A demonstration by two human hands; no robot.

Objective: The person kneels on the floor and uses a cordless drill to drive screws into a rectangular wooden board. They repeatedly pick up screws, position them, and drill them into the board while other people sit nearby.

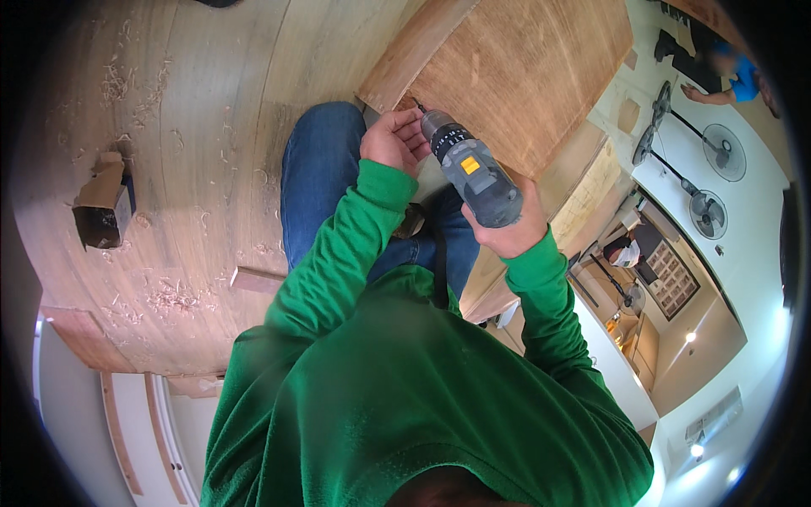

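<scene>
My right hand (518, 221) is wrapped round a grey and black cordless drill (475, 173) with a yellow patch on top. The drill tilts toward the far left, and its thin bit (418, 105) meets the near corner of a brown wooden panel (515, 76). Close beside the chuck, my left hand (394, 140) has its fingers curled in at the bit and the panel's edge. Whatever sits between those fingertips is too small to make out. A paler wooden side board (414, 55) joins the panel along its left edge.
An open cardboard box (103, 207) stands on the wood-plank floor (203, 110) at left, among curled shavings (173, 297). A short wood offcut (257, 280) lies near my left elbow. Standing fans (708, 213) and a person in blue (743, 83) are off to the right.
</scene>
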